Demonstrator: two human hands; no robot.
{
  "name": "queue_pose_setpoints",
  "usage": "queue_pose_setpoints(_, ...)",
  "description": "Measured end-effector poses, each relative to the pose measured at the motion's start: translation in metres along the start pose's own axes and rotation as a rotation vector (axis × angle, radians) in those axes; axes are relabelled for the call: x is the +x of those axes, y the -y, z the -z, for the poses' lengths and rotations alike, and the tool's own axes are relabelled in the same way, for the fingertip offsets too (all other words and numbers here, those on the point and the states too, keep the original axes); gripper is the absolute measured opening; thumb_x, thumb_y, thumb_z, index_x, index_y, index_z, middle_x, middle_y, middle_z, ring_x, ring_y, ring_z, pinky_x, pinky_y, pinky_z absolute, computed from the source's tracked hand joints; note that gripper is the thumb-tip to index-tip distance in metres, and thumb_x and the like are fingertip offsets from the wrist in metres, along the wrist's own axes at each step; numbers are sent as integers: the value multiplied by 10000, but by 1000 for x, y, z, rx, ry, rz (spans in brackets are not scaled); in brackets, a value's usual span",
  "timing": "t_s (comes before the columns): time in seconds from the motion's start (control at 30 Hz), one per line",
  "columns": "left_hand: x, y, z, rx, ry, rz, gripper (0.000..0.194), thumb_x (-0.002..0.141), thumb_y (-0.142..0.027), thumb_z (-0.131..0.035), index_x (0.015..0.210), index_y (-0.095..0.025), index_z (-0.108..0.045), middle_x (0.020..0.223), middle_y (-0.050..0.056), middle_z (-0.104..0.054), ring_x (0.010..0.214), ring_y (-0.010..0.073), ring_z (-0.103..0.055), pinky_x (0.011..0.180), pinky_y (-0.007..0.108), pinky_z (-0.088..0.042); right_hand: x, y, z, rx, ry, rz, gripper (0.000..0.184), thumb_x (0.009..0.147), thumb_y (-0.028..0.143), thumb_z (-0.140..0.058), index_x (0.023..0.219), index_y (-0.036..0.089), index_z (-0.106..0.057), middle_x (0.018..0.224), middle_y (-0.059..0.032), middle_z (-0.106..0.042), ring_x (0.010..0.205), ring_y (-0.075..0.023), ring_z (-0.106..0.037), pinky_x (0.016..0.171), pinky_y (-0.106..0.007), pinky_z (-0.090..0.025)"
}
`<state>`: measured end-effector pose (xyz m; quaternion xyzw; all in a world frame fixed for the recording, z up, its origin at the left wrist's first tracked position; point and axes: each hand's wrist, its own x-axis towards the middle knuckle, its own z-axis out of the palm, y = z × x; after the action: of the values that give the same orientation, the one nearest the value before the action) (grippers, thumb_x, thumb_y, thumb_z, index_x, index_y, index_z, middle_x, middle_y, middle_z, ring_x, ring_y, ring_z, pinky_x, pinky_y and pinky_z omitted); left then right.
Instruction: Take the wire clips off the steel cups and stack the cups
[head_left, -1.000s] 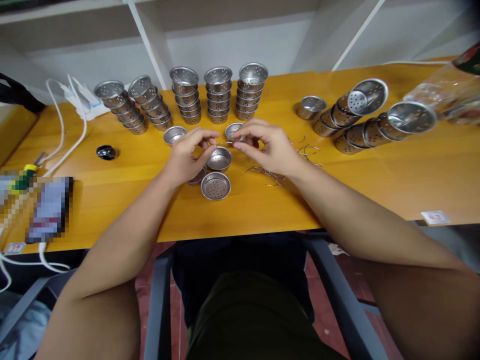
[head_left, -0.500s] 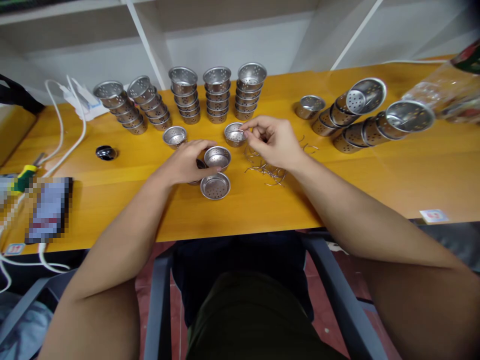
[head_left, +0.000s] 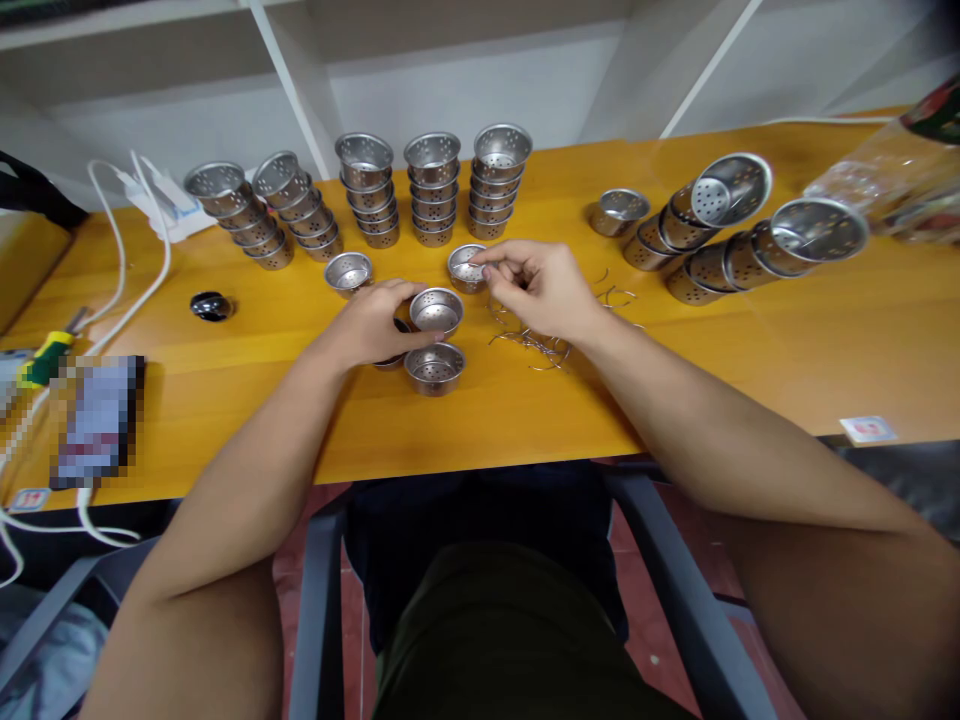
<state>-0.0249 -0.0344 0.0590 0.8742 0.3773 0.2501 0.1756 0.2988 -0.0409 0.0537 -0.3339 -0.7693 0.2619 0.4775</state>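
Observation:
My left hand [head_left: 379, 322] has its thumb and index finger closed around a small perforated metal cup [head_left: 436, 322]. Directly in front, under the thumb, sits a second cup [head_left: 435, 378]. Another cup [head_left: 388, 358] is partly hidden beneath the left palm. My right hand [head_left: 546, 288] is in a pinch over the rim of a further cup [head_left: 466, 282]; a thin bit of wire shows at its fingertips. Below that hand lies a loose pile of thin curved wires [head_left: 544, 350]. One more cup [head_left: 349, 275] stands just behind my left hand.
Stacked perforated cups [head_left: 433, 190] line the back of the yellow table [head_left: 525, 430]. More stacks [head_left: 720, 250] lean at the right, near a single cup [head_left: 620, 212] and a clear plastic bottle [head_left: 862, 175]. At left are a black object [head_left: 211, 306], a phone [head_left: 101, 420] and white cables [head_left: 166, 265].
The front cup near my left thumb has tipped from facing me to a more upright stance. My right fingertips have shifted slightly left and down over the cup.

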Motion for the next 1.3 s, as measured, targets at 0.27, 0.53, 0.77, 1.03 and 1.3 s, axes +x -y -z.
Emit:
queue_pose_setpoints(0.27, 3, 4, -4, -35, -276, -76, 853, 911, -547, -1123, 1624, -229, -780, 1476, 168, -878, 1329, 374, -871, 1206, 552, -741, 1, 6, -5, 93, 5, -29, 415, 1130, 651, -899, 1224, 248, -863, 669, 80, -460, 594, -153, -365, 590, -347, -305)
queue_pose_setpoints(0.53, 2, 0, -16, -302, -336, -193, 864, 1023, -922, -954, 1624, -345, -725, 1581, 156, -781, 1461, 368, -838, 1223, 570, -767, -3, 29, -29, 355, -13, -154, 555, 1108, 838, -866, 1289, 331, -730, 639, 88, -518, 498, -168, -442, 501, -359, -362)
queue_pose_setpoints(0.77, 3, -24, -21, -258, -202, -229, 817, 1046, -773, -1029, 1671, -339, -733, 1709, 179, -775, 1660, 438, -763, 1460, 703, -626, -7, 33, -42, 347, -73, -220, 423, 1169, 722, -814, 1301, 331, -722, 625, 78, -575, 465, -173, -491, 464, -353, -404)
queue_pose_setpoints(1.03, -3, -20, -28, -284, -246, -168, 1169, 872, -680, -1207, 1741, -363, -491, 1646, 164, -742, 1525, 399, -826, 1247, 599, -760, -6, 21, -45, 412, -76, -259, 469, 1193, 732, -791, 1410, 330, -682, 700, 54, -621, 503, -198, -600, 469, -369, -515)
queue_pose_setpoints(1.3, 1, -7, -30, -265, -336, -123, 900, 985, -747, -1102, 1606, -333, -598, 1502, 112, -782, 1395, 353, -855, 1141, 534, -764, -2, 26, -22, 237, -132, -111, 492, 1197, 770, -805, 1392, 318, -784, 721, 49, -525, 565, -178, -486, 533, -351, -485)
